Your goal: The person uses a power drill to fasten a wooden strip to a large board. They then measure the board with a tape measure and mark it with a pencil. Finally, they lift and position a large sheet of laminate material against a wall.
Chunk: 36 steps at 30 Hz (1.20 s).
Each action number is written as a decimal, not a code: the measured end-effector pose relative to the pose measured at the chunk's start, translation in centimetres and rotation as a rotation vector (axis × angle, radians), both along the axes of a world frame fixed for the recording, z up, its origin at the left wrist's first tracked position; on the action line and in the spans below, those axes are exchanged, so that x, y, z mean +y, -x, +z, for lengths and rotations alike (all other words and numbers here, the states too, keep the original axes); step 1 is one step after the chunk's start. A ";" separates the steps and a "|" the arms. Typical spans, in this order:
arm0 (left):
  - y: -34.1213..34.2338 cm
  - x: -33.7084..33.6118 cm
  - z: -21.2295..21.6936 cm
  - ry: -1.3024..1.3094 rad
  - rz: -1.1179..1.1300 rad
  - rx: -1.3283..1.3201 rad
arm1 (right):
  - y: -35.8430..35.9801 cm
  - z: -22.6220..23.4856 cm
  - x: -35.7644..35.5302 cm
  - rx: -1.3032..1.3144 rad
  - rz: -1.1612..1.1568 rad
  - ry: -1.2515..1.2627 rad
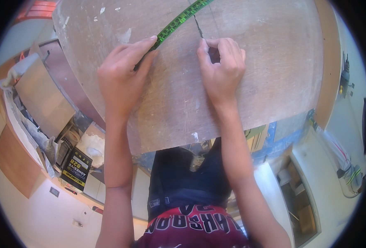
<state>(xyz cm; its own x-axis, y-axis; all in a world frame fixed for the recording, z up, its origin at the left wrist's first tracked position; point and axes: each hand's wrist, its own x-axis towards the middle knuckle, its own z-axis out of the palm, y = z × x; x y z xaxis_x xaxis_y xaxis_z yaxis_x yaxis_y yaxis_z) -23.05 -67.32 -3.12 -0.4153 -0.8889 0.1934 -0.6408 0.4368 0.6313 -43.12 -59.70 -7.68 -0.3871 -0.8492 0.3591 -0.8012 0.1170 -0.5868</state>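
Note:
A bright green tape measure blade [178,22] with black markings curves over a worn wooden board [174,95]. Its lower end is pinched between the thumb and fingers of my left hand [125,64], which hides the very end. To the right, my right hand [223,58] is closed in a pinch on a thin dark stick [198,27] with a twisted look. The stick's upper end points away from me toward the board; its exact kind cannot be made out. A faint dark line runs on the board near it.
At the left stand a leaning brown panel [45,97] and a black and yellow adhesive can [76,168] among clutter. An orange object [36,10] sits at the far left. A drill-like tool [345,76] and a clear bag [348,175] lie at the right.

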 end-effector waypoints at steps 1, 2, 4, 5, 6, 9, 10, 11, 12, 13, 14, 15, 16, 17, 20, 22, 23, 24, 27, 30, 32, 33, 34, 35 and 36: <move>0.1 0.0 0.0 0.005 0.001 -0.005 | 0.0 0.0 0.2 -0.010 0.007 0.007; 0.1 0.0 0.1 0.013 -0.015 -0.015 | 0.0 0.0 0.3 -0.020 0.014 0.013; 0.0 0.2 0.2 0.030 -0.046 -0.033 | 0.1 0.3 0.6 -0.031 0.027 0.001; 0.0 0.3 0.2 0.056 -0.070 -0.044 | 0.1 0.6 0.7 -0.033 0.034 -0.018; 0.0 0.4 0.1 0.083 -0.093 -0.056 | 0.1 0.8 0.8 -0.035 0.041 -0.037; 0.0 0.9 -0.2 0.123 -0.149 -0.080 | 0.0 0.5 1.8 -0.045 0.041 -0.018; 0.1 1.1 -0.3 0.131 -0.165 -0.088 | -0.1 0.5 2.1 -0.041 0.032 -0.009; 0.1 1.1 -0.2 0.143 -0.180 -0.096 | -0.2 0.6 2.4 -0.037 0.022 0.001; 0.0 1.2 -0.1 0.156 -0.194 -0.105 | -0.3 0.5 2.5 -0.034 0.013 0.011; 0.0 1.2 -0.1 0.168 -0.209 -0.111 | -0.3 0.3 2.6 -0.029 0.012 0.016; 0.0 1.3 -0.1 0.167 -0.223 -0.111 | -0.3 0.2 2.7 -0.024 0.011 0.022; -0.1 1.4 0.0 0.166 -0.236 -0.110 | -0.2 0.1 2.7 -0.020 0.010 0.027; -0.2 1.4 0.0 0.165 -0.248 -0.116 | -0.2 0.2 2.7 -0.026 0.009 0.008; -0.2 1.5 -0.1 0.172 -0.247 -0.114 | -0.3 0.4 2.6 -0.032 0.008 -0.012; -0.2 1.6 0.0 0.175 -0.236 -0.110 | -0.4 0.7 1.9 -0.044 0.004 -0.026; 0.0 1.5 0.2 0.153 -0.220 -0.109 | -0.5 0.6 1.5 -0.054 -0.007 -0.018; 0.0 1.5 0.2 0.149 -0.218 -0.106 | -0.5 0.5 1.4 -0.062 -0.017 -0.014; 0.1 1.4 0.1 0.145 -0.215 -0.101 | -0.5 0.5 1.4 -0.070 -0.026 -0.009; 0.1 1.3 0.6 0.121 -0.217 -0.125 | -0.6 0.5 1.3 -0.092 -0.028 0.043; 0.1 1.3 0.6 0.127 -0.228 -0.133 | -0.4 0.8 1.5 -0.057 -0.006 0.011; -0.1 1.4 0.4 0.143 -0.238 -0.129 | -0.3 0.6 2.9 -0.038 0.014 -0.021; -0.3 1.6 0.3 0.150 -0.241 -0.127 | -0.2 0.5 3.4 -0.029 0.024 -0.037; -0.4 1.6 0.3 0.158 -0.244 -0.126 | -0.2 0.4 3.6 -0.028 0.024 -0.022; -0.4 1.5 0.3 0.166 -0.245 -0.114 | -0.2 0.4 3.6 -0.028 0.024 -0.007; -0.4 1.4 0.3 0.174 -0.246 -0.103 | -0.2 0.4 3.6 -0.028 0.024 0.007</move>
